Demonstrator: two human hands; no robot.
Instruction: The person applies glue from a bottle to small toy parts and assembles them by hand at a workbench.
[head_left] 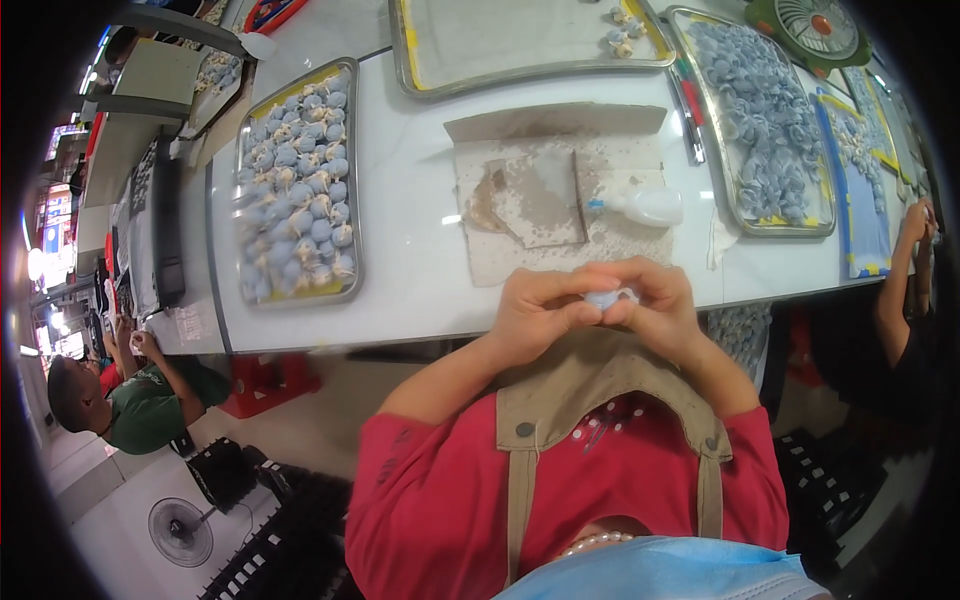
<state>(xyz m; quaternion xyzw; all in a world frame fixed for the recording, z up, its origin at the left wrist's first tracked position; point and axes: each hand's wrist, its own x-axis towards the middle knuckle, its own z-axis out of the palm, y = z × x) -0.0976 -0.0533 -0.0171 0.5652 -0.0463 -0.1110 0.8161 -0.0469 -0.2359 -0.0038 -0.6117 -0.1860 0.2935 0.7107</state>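
Both my hands meet at the table's near edge. Between the thumbs and fingers of my left hand (545, 305) and my right hand (655, 303) sits a small pale blue-grey piece (605, 298) with a whitish part at its right; its exact kind I cannot make out. Just beyond my hands lies a stained, flattened cardboard sheet (625, 245). On it rests a white squeeze bottle (650, 207) on its side, its blue tip pointing left.
Left stands a metal tray (357, 200) of round blue-grey pieces; right, another tray (740, 222) heaped with soft blue-grey pieces. A larger tray (520, 68) lies at the back. Pens (690, 105) and a green fan (812, 30) are at right. People sit at both sides.
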